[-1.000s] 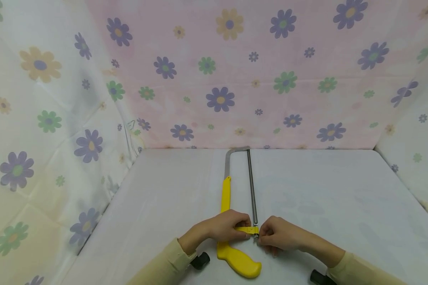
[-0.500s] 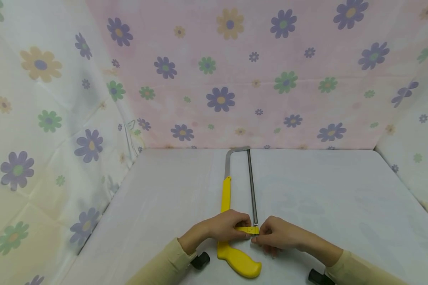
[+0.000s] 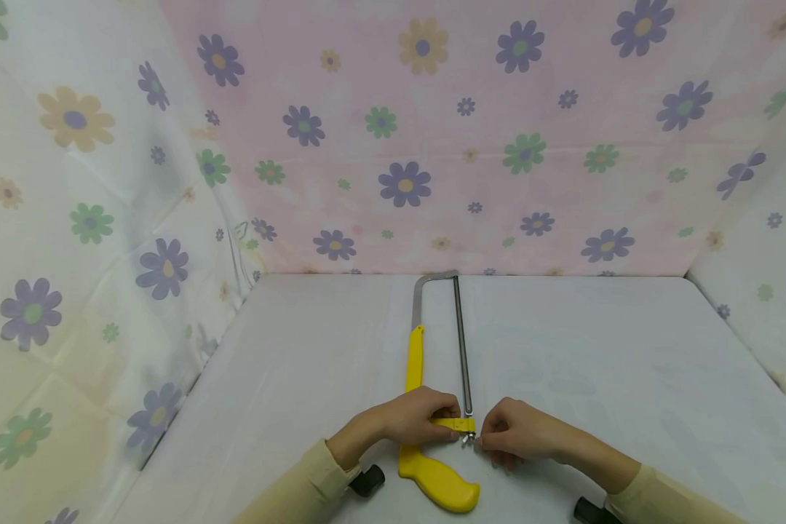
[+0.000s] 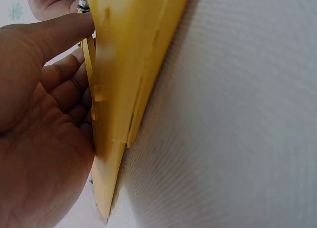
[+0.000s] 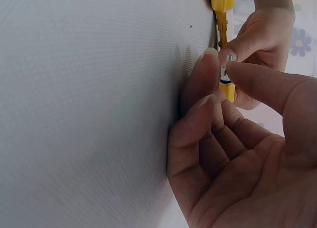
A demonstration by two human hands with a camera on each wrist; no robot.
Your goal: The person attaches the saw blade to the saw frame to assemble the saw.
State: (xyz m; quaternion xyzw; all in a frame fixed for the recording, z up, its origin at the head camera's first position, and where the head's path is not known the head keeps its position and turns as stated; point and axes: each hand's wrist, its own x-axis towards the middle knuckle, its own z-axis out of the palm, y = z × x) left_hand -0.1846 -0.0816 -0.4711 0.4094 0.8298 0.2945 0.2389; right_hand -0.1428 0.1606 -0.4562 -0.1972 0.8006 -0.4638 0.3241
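Observation:
A hacksaw with a yellow handle lies on the white table, its grey blade pointing away from me. My left hand grips the yellow cross arm at the near end of the blade, its thumb and fingers on either side. A small metal wing nut sticks out just below that arm. My right hand is close at the right of the nut, fingers bent and thumb and forefinger slightly parted. In the right wrist view the nut shows in the gap between those fingertips.
White table cover spreads around the saw. A pink flowered cloth hangs behind the table, with pale flowered cloth at the sides. Black wrist cameras sit below both sleeves.
The right hand's fingertips have moved left over the wing nut, then back right, uncovering it. The left hand and the hacksaw have stayed in place.

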